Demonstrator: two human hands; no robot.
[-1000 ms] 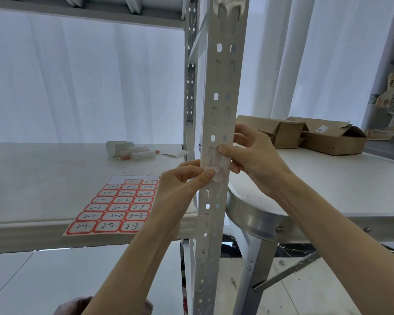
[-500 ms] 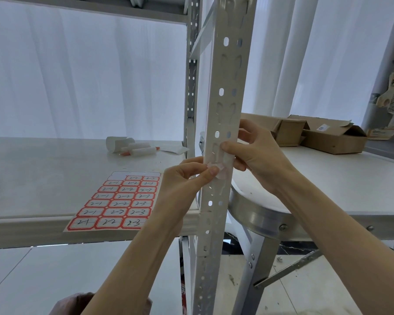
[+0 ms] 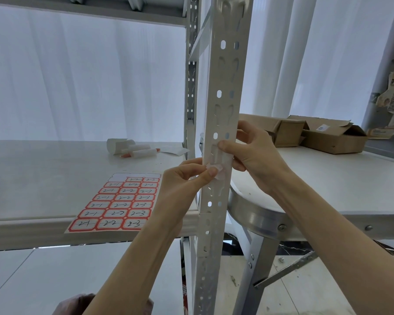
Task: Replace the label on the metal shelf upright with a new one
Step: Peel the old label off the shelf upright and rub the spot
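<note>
A white perforated metal upright (image 3: 223,92) runs top to bottom through the middle of the view. A pale, crumpled label (image 3: 215,168) sticks to its front face at hand height. My left hand (image 3: 187,180) pinches the label's loose lower edge between thumb and forefinger. My right hand (image 3: 250,155) wraps the upright from the right, its thumb pressed on the front face just above the label. A sheet of red-bordered labels (image 3: 118,202) with handwritten numbers lies flat on the shelf board to the left.
The white shelf board (image 3: 43,178) carries rolled paper scraps and an orange pen (image 3: 132,151) near the back. A round-cornered white table (image 3: 327,185) with metal legs stands to the right, with open cardboard boxes (image 3: 316,135) on it. White curtains hang behind.
The view has shifted slightly. My left fingers have worked the label's edge looser and more crumpled; my right hand keeps its hold on the upright.
</note>
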